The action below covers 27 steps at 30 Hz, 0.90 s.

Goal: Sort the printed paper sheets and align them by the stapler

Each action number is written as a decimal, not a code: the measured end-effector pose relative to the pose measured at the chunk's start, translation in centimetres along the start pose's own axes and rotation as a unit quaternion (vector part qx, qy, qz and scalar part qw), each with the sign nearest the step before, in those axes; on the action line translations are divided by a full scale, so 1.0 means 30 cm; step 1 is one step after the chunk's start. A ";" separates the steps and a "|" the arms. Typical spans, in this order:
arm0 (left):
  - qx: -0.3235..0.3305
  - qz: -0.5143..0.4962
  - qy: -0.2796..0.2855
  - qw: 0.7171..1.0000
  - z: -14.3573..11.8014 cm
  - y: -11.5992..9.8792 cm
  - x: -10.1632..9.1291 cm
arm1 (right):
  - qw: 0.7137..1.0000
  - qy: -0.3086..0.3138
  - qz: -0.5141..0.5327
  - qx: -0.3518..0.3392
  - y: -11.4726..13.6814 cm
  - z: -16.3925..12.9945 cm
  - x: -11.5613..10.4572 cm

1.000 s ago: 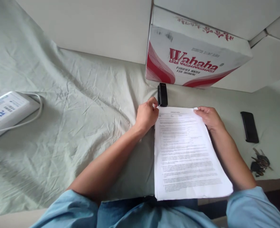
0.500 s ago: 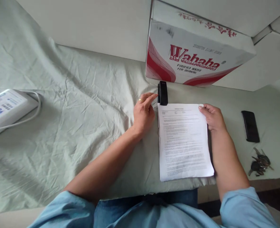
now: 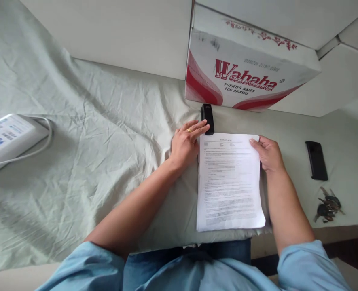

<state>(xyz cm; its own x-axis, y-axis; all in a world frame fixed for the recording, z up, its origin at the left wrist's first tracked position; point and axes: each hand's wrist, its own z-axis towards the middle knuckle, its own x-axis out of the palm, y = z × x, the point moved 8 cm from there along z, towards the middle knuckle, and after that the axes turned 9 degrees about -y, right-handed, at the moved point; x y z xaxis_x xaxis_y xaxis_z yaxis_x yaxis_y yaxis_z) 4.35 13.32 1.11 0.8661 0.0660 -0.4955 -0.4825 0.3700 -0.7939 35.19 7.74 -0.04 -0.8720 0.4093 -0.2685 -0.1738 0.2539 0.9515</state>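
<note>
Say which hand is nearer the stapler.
Left. The left hand is at the near end of the stapler; the right hand is farther off, to its right, holding the papers.

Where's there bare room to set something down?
Broadest: the wrinkled cloth between the white box and the left hand. Smaller: a strip between the right hand and the black smartphone. Crowded: around the stapler, hemmed by left hand, printed sheets and Wahaha carton.

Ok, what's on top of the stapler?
The left hand reaches over the stapler, near its closer end. The far end shows; the part beneath the hand is hidden.
</note>
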 end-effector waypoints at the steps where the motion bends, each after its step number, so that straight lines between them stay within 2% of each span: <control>1: -0.013 -0.036 -0.011 0.999 0.002 0.010 -0.007 | 1.000 0.009 -0.001 0.000 0.006 -0.028 -0.005; 3: -0.069 -0.105 -0.052 0.991 0.005 0.045 -0.031 | 1.000 0.018 -0.011 0.001 0.015 -0.080 -0.022; 5: -0.143 -0.159 -0.083 0.973 0.001 0.083 -0.048 | 1.000 -0.007 -0.002 -0.010 0.029 -0.111 -0.052; 6: -0.173 -0.184 -0.081 0.964 -0.002 0.092 -0.049 | 0.999 -0.026 0.006 -0.022 0.037 -0.116 -0.065; 10: -0.228 -0.284 0.013 0.931 -0.009 0.063 -0.023 | 0.992 -0.093 0.030 -0.079 0.056 -0.085 -0.083; 13: -0.201 -0.306 0.098 0.925 -0.013 0.022 -0.002 | 0.986 -0.120 0.034 -0.111 0.045 -0.046 -0.067; 15: -0.167 -0.290 0.123 0.934 -0.012 0.015 0.007 | 0.981 -0.136 0.068 -0.117 0.023 -0.032 -0.062; 17: -0.157 -0.297 0.103 0.936 -0.007 0.029 0.012 | 0.975 -0.146 0.123 -0.112 -0.006 -0.029 -0.061; 19: -0.174 -0.336 0.065 0.923 -0.002 0.052 0.016 | 0.972 -0.138 0.162 -0.104 -0.030 -0.033 -0.057; 23: -0.188 -0.375 -0.015 0.908 0.009 0.073 -0.003 | 0.971 -0.112 0.182 -0.103 -0.043 -0.040 -0.048; 25: -0.191 -0.397 -0.034 0.897 0.009 0.071 -0.010 | 0.969 -0.127 0.180 -0.112 -0.041 -0.039 -0.059; 27: -0.217 -0.435 -0.029 0.873 -0.003 0.074 0.005 | 0.965 -0.154 0.172 -0.124 -0.039 -0.039 -0.078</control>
<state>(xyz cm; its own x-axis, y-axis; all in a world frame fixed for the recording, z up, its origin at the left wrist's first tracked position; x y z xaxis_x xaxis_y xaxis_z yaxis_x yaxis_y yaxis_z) 3.39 14.09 -0.77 0.9285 -0.0147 0.3711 0.3688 -0.0820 -0.9259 36.92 5.46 -0.36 -0.7270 0.6825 0.0749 -0.0349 -0.1457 0.9887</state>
